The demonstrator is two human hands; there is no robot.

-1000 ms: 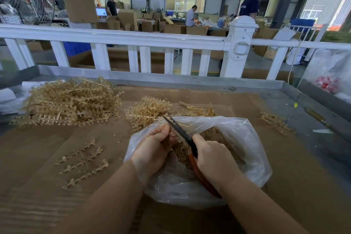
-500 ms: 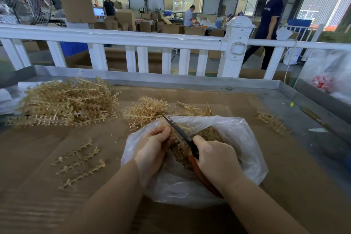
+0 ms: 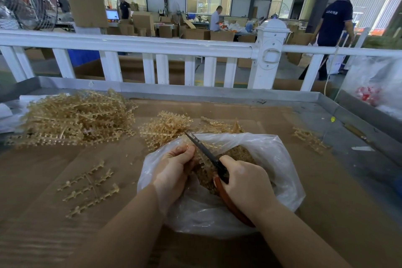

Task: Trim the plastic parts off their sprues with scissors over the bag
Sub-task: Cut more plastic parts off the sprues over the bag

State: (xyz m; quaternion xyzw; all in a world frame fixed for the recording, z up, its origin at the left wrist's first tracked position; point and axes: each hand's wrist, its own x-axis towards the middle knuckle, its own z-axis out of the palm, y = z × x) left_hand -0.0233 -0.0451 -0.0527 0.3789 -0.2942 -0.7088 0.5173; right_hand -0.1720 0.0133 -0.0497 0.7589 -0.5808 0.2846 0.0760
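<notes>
Nearest in, the right hand [image 3: 245,183] is wrapped around the orange-handled scissors [image 3: 208,154]. Their dark blades look nearly closed, pointing up and left. The left hand [image 3: 174,172], just left of the blades, pinches a translucent tan plastic sprue [image 3: 201,164] crosswise over the open clear plastic bag [image 3: 278,159] of trimmed bits. Further back is the big pile of untrimmed tan sprues [image 3: 74,117]. Can't read any labels.

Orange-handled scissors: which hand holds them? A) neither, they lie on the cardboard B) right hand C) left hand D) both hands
B: the right hand grips the orange-handled scissors, blades angled up-left over the clear plastic bag, while the left hand pinches a tan plastic sprue piece beside the blades.
</notes>
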